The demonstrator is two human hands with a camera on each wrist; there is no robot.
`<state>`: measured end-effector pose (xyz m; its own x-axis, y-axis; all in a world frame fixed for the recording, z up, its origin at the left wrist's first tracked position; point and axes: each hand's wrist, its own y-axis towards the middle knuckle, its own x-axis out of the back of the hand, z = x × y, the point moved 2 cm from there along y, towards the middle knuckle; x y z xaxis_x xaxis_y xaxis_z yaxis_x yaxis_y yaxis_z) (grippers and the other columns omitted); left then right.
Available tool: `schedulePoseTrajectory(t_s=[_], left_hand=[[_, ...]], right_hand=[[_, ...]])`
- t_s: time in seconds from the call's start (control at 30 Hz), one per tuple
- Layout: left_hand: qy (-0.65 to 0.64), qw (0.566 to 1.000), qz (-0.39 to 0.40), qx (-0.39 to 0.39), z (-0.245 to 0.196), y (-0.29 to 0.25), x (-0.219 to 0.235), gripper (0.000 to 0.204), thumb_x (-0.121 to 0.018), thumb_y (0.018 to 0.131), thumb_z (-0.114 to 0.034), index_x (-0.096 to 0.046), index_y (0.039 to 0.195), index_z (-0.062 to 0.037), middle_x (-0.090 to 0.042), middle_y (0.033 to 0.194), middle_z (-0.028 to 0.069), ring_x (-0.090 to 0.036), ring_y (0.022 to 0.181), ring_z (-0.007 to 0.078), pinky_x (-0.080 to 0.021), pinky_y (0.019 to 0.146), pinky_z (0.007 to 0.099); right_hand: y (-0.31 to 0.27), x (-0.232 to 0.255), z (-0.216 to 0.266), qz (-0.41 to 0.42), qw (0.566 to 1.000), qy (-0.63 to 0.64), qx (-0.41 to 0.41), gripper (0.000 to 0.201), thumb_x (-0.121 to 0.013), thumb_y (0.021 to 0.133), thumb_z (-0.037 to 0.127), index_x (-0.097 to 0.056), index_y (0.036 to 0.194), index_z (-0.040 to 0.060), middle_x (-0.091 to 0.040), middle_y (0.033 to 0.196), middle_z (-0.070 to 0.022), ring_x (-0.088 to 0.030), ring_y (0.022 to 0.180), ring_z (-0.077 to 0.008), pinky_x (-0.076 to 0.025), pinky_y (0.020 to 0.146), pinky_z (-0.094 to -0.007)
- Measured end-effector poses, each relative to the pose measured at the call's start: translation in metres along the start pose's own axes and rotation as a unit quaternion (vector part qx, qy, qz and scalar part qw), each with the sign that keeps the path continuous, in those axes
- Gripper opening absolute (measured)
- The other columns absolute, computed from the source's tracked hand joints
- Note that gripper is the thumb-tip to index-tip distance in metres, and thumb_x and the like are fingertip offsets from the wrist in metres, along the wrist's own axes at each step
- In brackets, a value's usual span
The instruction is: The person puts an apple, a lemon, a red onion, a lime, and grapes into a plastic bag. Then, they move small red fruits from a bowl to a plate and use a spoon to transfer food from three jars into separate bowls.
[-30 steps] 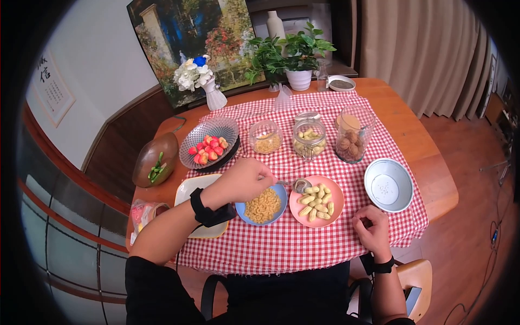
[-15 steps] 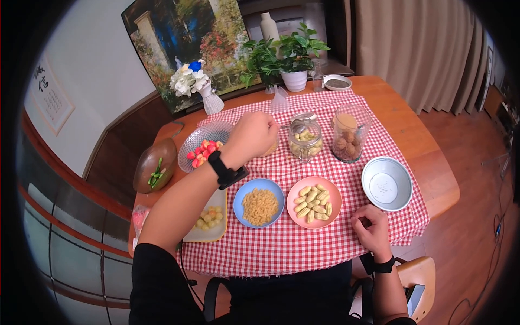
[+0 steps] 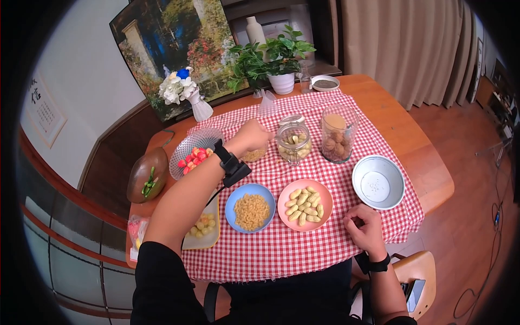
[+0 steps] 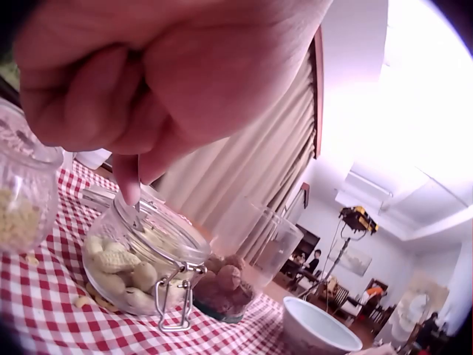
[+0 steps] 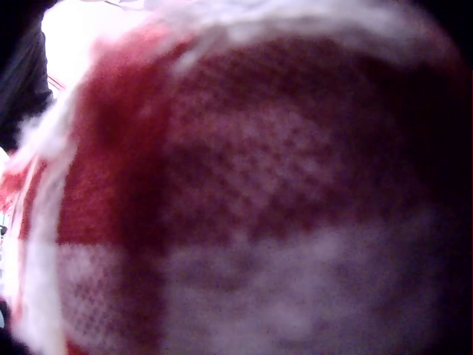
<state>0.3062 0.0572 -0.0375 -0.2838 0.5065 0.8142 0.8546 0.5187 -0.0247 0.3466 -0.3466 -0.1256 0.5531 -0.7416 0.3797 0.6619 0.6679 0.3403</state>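
Note:
My left hand (image 3: 252,135) is at the back middle of the table, beside the open clip-top glass jar (image 3: 293,151) of peanuts. In the left wrist view its fingers pinch a thin metal spoon handle (image 4: 138,213) that slopes down into the jar's mouth; the spoon's bowl is hidden there. Peanuts (image 4: 118,260) lie inside the jar. Nearer the front, a pink plate (image 3: 304,227) carries more peanuts. My right hand (image 3: 364,225) rests on the checked cloth near the right front edge, fingers loosely curled and holding nothing. Blurred tablecloth (image 5: 259,185) fills the right wrist view.
Left of the pink plate are a blue plate (image 3: 249,230) of macaroni and a yellow-rimmed tray with grapes (image 3: 203,223). Red fruit pieces lie in a glass bowl (image 3: 187,142). A walnut jar (image 3: 339,142) and a white bowl (image 3: 377,181) stand to the right.
My left hand has moved back from the pink plate, bringing the spoon up over the peanut jar and then down into its mouth. The right hand has stayed at the table edge.

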Motion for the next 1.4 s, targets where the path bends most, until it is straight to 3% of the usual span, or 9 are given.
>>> schedulePoseTrajectory(t_s=[0.03, 0.23, 0.43, 0.77, 1.2, 1.27, 1.3, 1.33, 1.4], left_hand=[[-0.111, 0.993, 0.015, 0.043, 0.009, 0.002, -0.003, 0.026, -0.075, 0.094, -0.025, -0.080, 0.085, -0.0017, -0.071, 0.071, 0.0059, -0.055, 0.055, 0.0134, -0.044, 0.053, 0.0319], [-0.242, 0.959, 0.049, 0.142, -0.007, -0.024, 0.008, 0.020, -0.073, 0.096, -0.020, -0.080, 0.090, -0.0026, -0.051, 0.060, -0.0048, -0.036, 0.049, 0.0066, -0.027, 0.044, 0.0268], [-0.317, 0.932, 0.070, 0.160, -0.003, -0.032, 0.015, 0.021, -0.067, 0.100, -0.020, -0.078, 0.100, -0.0016, -0.039, 0.058, -0.0086, -0.028, 0.049, 0.0044, -0.020, 0.045, 0.0256], [-0.397, 0.898, 0.113, 0.153, 0.016, -0.040, 0.025, 0.018, -0.063, 0.104, -0.020, -0.071, 0.108, -0.0037, -0.037, 0.062, -0.0105, -0.026, 0.049, 0.0019, -0.018, 0.043, 0.0217], [-0.314, 0.930, 0.145, 0.126, -0.006, -0.118, 0.037, 0.023, -0.068, 0.102, -0.022, -0.077, 0.101, -0.0014, -0.044, 0.061, -0.0092, -0.029, 0.049, 0.0024, -0.023, 0.044, 0.0237], [-0.249, 0.953, 0.143, 0.100, -0.007, -0.127, 0.028, 0.023, -0.069, 0.102, -0.023, -0.079, 0.100, -0.0027, -0.054, 0.063, -0.0065, -0.035, 0.050, 0.0021, -0.026, 0.044, 0.0218], [-0.222, 0.962, 0.149, 0.062, -0.010, -0.131, 0.026, 0.023, -0.069, 0.101, -0.021, -0.080, 0.098, -0.0009, -0.069, 0.073, -0.0007, -0.052, 0.055, 0.0040, -0.040, 0.050, 0.0215], [-0.223, 0.961, 0.149, 0.064, -0.009, -0.134, 0.022, 0.023, -0.069, 0.101, -0.021, -0.080, 0.098, -0.0009, -0.069, 0.073, -0.0007, -0.052, 0.055, 0.0040, -0.040, 0.050, 0.0215], [-0.142, 0.979, 0.138, -0.046, -0.011, -0.138, 0.014, 0.023, -0.070, 0.098, -0.020, -0.080, 0.097, 0.0008, -0.077, 0.082, 0.0056, -0.067, 0.067, 0.0093, -0.053, 0.062, 0.0266]], right_hand=[[0.000, 0.000, 0.000, 0.000, 1.000, 0.001, -0.004, 0.005, -0.072, 0.082, 0.004, -0.070, 0.084, -0.0001, -0.069, 0.084, -0.0072, -0.065, 0.069, -0.0157, -0.049, 0.062, -0.0266], [0.001, -0.002, 0.002, -0.001, 1.000, -0.012, 0.006, 0.004, -0.071, 0.082, 0.003, -0.070, 0.083, -0.0004, -0.070, 0.084, -0.0079, -0.066, 0.068, -0.0159, -0.051, 0.061, -0.0265], [0.001, -0.003, -0.001, -0.004, 0.999, -0.031, 0.021, 0.004, -0.070, 0.082, 0.003, -0.070, 0.083, -0.0006, -0.069, 0.084, -0.0085, -0.066, 0.066, -0.0158, -0.051, 0.059, -0.0262], [0.001, -0.003, 0.001, -0.005, 0.999, -0.034, 0.020, 0.004, -0.071, 0.083, 0.003, -0.069, 0.083, -0.0004, -0.069, 0.083, -0.0086, -0.065, 0.066, -0.0162, -0.051, 0.059, -0.0265], [0.001, -0.005, 0.001, -0.006, 0.999, -0.037, 0.022, 0.004, -0.070, 0.083, 0.003, -0.069, 0.083, -0.0004, -0.068, 0.082, -0.0090, -0.065, 0.066, -0.0167, -0.051, 0.059, -0.0269], [0.001, -0.005, 0.000, -0.003, 0.999, -0.045, 0.025, 0.004, -0.070, 0.082, 0.003, -0.069, 0.082, -0.0003, -0.068, 0.082, -0.0089, -0.066, 0.068, -0.0168, -0.051, 0.060, -0.0272], [0.001, -0.005, 0.000, -0.001, 0.999, -0.045, 0.025, 0.004, -0.070, 0.082, 0.003, -0.069, 0.082, -0.0003, -0.068, 0.082, -0.0089, -0.066, 0.068, -0.0168, -0.051, 0.060, -0.0272], [0.001, -0.005, 0.000, -0.003, 0.999, -0.043, 0.027, 0.003, -0.070, 0.082, 0.003, -0.069, 0.082, -0.0002, -0.068, 0.082, -0.0089, -0.066, 0.068, -0.0167, -0.051, 0.060, -0.0272], [0.001, -0.005, 0.001, -0.004, 0.999, -0.041, 0.029, 0.003, -0.070, 0.082, 0.003, -0.069, 0.082, -0.0001, -0.068, 0.082, -0.0088, -0.065, 0.068, -0.0167, -0.051, 0.060, -0.0272]])
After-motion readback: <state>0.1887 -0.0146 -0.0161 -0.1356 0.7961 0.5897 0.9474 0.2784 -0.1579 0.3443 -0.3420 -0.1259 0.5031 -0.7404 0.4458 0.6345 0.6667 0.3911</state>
